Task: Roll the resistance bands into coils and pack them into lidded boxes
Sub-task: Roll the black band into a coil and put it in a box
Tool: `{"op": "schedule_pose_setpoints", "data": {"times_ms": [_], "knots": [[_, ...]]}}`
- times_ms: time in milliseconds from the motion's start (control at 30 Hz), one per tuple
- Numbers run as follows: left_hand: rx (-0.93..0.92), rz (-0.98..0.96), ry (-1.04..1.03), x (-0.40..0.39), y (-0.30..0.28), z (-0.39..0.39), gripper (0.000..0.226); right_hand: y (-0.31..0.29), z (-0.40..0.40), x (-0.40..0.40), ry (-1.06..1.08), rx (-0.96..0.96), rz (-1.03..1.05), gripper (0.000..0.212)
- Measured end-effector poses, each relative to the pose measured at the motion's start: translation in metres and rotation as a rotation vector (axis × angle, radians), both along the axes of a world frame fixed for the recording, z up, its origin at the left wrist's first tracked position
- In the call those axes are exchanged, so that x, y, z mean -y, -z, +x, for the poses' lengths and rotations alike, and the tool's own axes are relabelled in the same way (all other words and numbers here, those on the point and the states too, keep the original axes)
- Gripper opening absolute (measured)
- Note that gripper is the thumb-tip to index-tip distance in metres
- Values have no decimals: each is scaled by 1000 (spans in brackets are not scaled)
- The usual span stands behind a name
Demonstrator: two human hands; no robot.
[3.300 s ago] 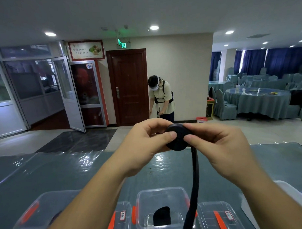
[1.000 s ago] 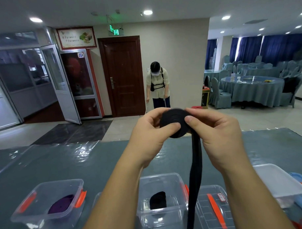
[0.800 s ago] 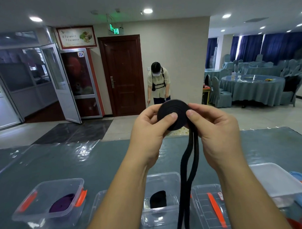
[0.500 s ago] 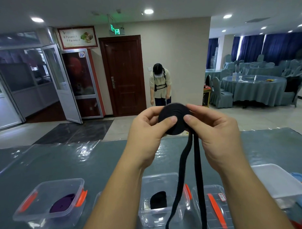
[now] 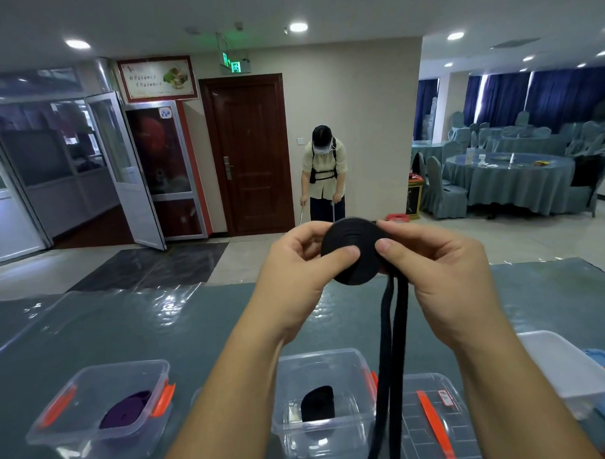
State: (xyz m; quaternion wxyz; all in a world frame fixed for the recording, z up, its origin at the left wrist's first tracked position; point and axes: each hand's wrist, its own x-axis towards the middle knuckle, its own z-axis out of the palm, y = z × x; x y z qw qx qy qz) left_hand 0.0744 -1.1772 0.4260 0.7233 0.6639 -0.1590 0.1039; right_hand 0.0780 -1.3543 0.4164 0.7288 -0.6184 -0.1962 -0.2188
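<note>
An open clear box point(image 5: 98, 413) holding a purple coil point(image 5: 124, 414) is sitting at the left of the table point(image 5: 126, 328), apparently awaiting its lid. The left hand point(image 5: 295, 267) is pinching the black coil point(image 5: 352, 250) above the table, thumb across its face, likely so the turns cannot spring loose. The right hand point(image 5: 439, 269) is gripping the opposite edge, probably feeding in the tail point(image 5: 389, 356). The coil is looking flat, tight and matte, its loose doubled strap hanging past a middle box point(image 5: 322, 405).
</note>
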Motion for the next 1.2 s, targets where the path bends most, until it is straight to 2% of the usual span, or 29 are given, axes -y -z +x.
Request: {"op": "schedule_pose_setpoints", "data": {"times_ms": [100, 200, 300, 467, 567, 633, 800, 967, 1033, 1133, 1200], "knots": [[-7, 96, 43, -9, -6, -1, 20, 1, -2, 3, 22, 16, -41, 25], [19, -13, 18, -4, -6, -3, 19, 1, -4, -1, 7, 19, 35, 27], [-35, -163, 7, 4, 2, -4, 20, 1, -4, -2, 15, 31, -14, 33], [-16, 11, 45, -9, -3, -5, 26, 2, -5, 1, -36, 20, -86, 33], [8, -81, 26, -7, -5, -8, 25, 1, -5, -2, -24, 23, 8, 26], [-25, -157, 19, -1, -2, -9, 23, 1, -3, -2, 11, 26, -5, 24], [-25, 38, 30, -10, -2, -6, 24, 2, -3, 0, 23, 40, -74, 23], [-51, -179, 23, -1, -2, -7, 25, 8, -4, -6, 7, 46, 59, 30], [-60, -142, 7, -2, 1, -7, 26, 9, -4, -4, 11, 26, 30, 30], [-28, 28, 7, -9, -2, -6, 26, 11, -5, -1, 11, 16, -24, 28], [-21, -28, 24, -9, -4, -5, 25, 12, -5, -4, -8, 10, 53, 27]]}}
